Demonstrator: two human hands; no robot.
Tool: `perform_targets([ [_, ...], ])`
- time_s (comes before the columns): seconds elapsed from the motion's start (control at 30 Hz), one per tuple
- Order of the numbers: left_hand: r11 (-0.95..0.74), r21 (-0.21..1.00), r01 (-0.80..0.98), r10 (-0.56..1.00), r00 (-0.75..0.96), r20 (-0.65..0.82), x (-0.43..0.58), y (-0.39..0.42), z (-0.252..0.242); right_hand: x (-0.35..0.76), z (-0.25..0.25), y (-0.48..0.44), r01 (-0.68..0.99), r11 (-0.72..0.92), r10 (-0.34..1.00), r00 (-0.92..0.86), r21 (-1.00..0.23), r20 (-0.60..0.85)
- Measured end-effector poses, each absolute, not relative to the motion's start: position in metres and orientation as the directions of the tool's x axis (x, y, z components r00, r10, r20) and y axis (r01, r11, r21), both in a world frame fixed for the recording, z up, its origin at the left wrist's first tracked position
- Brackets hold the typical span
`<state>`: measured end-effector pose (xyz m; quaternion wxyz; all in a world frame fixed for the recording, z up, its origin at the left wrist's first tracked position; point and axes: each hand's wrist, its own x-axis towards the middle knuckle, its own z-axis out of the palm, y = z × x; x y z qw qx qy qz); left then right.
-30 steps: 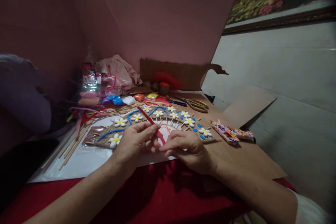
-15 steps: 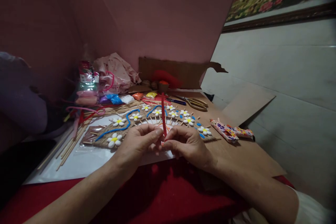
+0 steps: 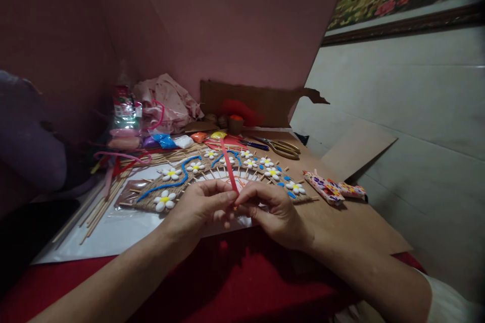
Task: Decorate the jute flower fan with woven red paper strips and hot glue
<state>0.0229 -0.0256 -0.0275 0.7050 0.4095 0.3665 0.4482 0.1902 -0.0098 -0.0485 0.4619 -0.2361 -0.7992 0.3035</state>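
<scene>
A narrow red strip [image 3: 229, 165] rises from between the fingertips of my two hands, leaning to the left. My left hand [image 3: 206, 204] pinches its lower end with thumb and forefinger. My right hand [image 3: 267, 209] is closed at the same spot, its fingertips meeting the left ones. A small orange bit shows at the pinch, too small to name. Just beyond the hands lies a twine-wrapped arch [image 3: 151, 197] with wooden sticks through it, decorated with white and yellow flowers, blue wavy lines and blue dots. My hands hide part of its inner edge.
Pliers [image 3: 284, 149] and a blue-handled tool [image 3: 254, 145] lie behind the arch. Bags of coloured clay [image 3: 164, 142] stand back left, near loose sticks [image 3: 102, 207]. A flowered cloth item [image 3: 329, 189] rests on the cardboard [image 3: 356, 227] at right. Red cloth [image 3: 212, 272] covers the near edge.
The red strip has tipped from nearly upright to a leftward lean. Both hands stay almost in place, with their fingertips slightly shifted.
</scene>
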Motion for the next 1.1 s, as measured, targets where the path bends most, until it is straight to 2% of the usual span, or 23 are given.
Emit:
perform_targets([
  [0.2,0.187,0.929,-0.32,0.946,0.314,-0.082,0.0235,-0.0259,-0.0284,0.19,-0.0489,-0.009,0.063,0.621,0.725,-0.425,-0.781,0.542],
  [0.47,0.089,0.976,-0.198,0.965,0.261,-0.035,0.0224,-0.027,-0.0277,0.1904,-0.0457,-0.0102,0.182,0.629,0.739,-0.442,-0.756,0.508],
  [0.63,0.184,0.931,-0.316,0.956,0.277,-0.094,0.0263,-0.0281,-0.0264,0.1896,-0.0448,-0.011,0.215,0.716,0.677,-0.445,-0.664,0.586],
  [0.8,0.302,0.869,-0.392,0.924,0.346,-0.165,0.0235,-0.0252,-0.0304,0.1905,-0.0477,-0.0105,0.241,0.689,0.7,-0.466,-0.684,0.541],
  [0.97,0.275,0.874,-0.4,0.926,0.356,-0.129,0.0221,-0.0228,-0.033,0.1911,-0.0506,-0.0101,0.233,0.711,0.685,-0.442,-0.664,0.579],
  [1.1,0.252,0.881,-0.401,0.935,0.337,-0.114,0.0231,-0.0239,-0.0334,0.1907,-0.0504,-0.0097,0.174,0.797,0.59,-0.429,-0.579,0.683],
])
